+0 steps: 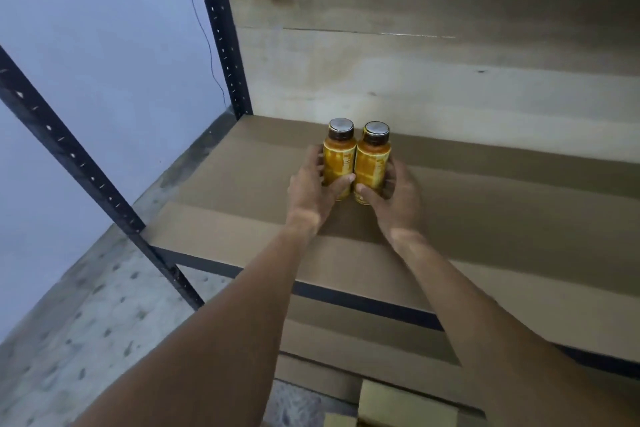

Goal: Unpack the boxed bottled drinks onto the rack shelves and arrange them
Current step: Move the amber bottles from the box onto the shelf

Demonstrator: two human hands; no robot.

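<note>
Two small orange-yellow bottles with dark collars and silver caps stand side by side, touching, on the cardboard-lined rack shelf [214, 184]. My left hand [311, 194] is wrapped around the left bottle [339, 159]; its thumb lies across the bottle's front. My right hand [394, 198] grips the right bottle [372, 163] in the same way. Both bottles are upright, toward the back left of the shelf, and their bases are hidden behind my fingers.
Black slotted rack posts [221, 28] rise at the left, a second post [69, 156] nearer me. A pale wooden board [415, 62] backs the shelf. A lower shelf [346, 333] shows beneath the black front rail [363, 305]. A cardboard box edge [398, 406] sits at the bottom; speckled floor [86, 322] lies left.
</note>
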